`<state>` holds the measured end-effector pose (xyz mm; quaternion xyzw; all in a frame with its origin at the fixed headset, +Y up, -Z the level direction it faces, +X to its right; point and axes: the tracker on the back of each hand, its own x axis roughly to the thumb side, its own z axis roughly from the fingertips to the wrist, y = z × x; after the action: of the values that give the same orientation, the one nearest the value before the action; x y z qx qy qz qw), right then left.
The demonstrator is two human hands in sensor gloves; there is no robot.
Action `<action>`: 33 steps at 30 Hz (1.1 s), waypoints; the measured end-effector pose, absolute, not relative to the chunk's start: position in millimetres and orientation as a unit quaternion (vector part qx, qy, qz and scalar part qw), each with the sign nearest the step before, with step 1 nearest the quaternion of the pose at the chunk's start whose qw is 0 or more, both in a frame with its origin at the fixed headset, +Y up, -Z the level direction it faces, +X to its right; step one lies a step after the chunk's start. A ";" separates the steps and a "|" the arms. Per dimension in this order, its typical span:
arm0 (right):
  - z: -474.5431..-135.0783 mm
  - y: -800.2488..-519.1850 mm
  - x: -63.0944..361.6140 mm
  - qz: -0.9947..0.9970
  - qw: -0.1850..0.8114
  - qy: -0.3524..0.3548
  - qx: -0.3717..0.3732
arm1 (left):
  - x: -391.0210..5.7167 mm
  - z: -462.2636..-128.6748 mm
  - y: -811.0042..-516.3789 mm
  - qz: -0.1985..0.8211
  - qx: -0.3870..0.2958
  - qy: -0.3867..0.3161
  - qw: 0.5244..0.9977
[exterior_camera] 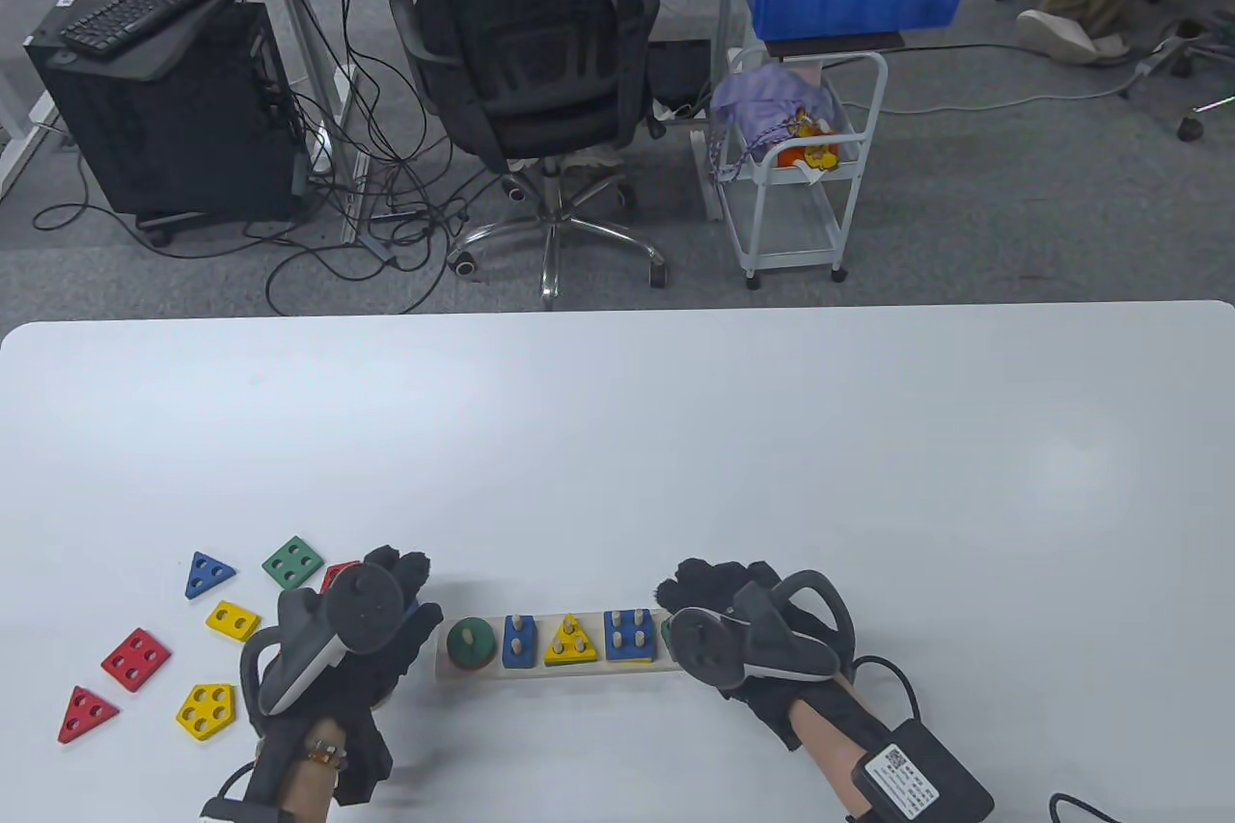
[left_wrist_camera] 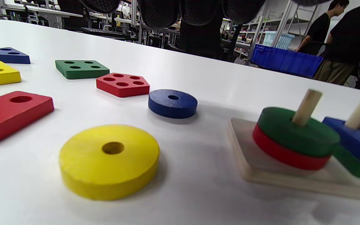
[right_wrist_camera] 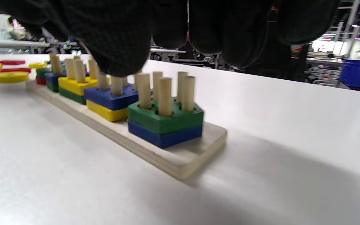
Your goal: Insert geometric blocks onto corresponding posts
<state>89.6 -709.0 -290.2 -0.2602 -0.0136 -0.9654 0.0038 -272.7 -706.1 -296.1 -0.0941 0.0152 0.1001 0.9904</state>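
Observation:
A wooden post board (exterior_camera: 560, 669) lies between my hands. From its left it carries a green disc on a red one (left_wrist_camera: 295, 137), a blue block (exterior_camera: 518, 643), a yellow triangle (exterior_camera: 569, 642), a blue square (exterior_camera: 630, 635), and a green pentagon on a blue one (right_wrist_camera: 166, 120). My left hand (exterior_camera: 405, 587) hovers at the board's left end, over a yellow disc (left_wrist_camera: 109, 161) and a blue disc (left_wrist_camera: 172, 103), and holds nothing. My right hand (exterior_camera: 699, 587) covers the board's right end, its fingers (right_wrist_camera: 120, 47) just above the posts, and holds nothing.
Loose blocks lie left of my left hand: a red pentagon (left_wrist_camera: 122, 84), green square (exterior_camera: 292, 562), blue triangle (exterior_camera: 208, 573), yellow rectangle (exterior_camera: 233, 620), red square (exterior_camera: 136, 658), red triangle (exterior_camera: 87, 713) and yellow pentagon (exterior_camera: 206, 710). The white table (exterior_camera: 772, 437) stretches far and right.

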 end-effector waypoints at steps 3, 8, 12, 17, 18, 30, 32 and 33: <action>-284.4 -706.2 118.7 -0.975 -0.017 -0.022 -0.220 | -281.4 -295.6 -697.0 0.127 -0.080 0.020 0.988; -272.9 -712.6 172.8 -0.986 -0.079 -0.018 -0.145 | -301.7 -291.7 -701.1 0.103 -0.103 0.032 0.989; -271.0 -729.7 198.9 -0.987 -0.110 -0.005 -0.117 | -308.5 -285.8 -709.4 0.047 -0.144 0.044 0.987; -271.4 -734.2 210.6 -0.991 -0.080 -0.018 -0.105 | -294.0 -282.7 -720.5 -0.041 -0.199 0.035 0.979; -271.4 -735.0 212.4 -0.991 -0.079 -0.022 -0.103 | -290.2 -282.1 -722.7 -0.058 -0.207 0.033 0.976; -265.0 -726.6 215.6 -0.992 -0.075 -0.007 -0.101 | -267.8 -282.7 -750.5 -0.176 -0.199 0.033 0.963; -263.9 -724.7 215.1 -0.992 -0.073 0.000 -0.101 | -265.0 -282.6 -751.1 -0.170 -0.167 0.019 0.971; -263.5 -724.2 214.9 -0.992 -0.072 0.002 -0.101 | -264.2 -282.1 -750.8 -0.173 -0.169 0.021 0.970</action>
<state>214.9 -724.2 -263.5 -0.1006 0.0019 -0.9923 -0.0722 -264.2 -750.8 -282.1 -0.1686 0.0208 -0.1726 0.9702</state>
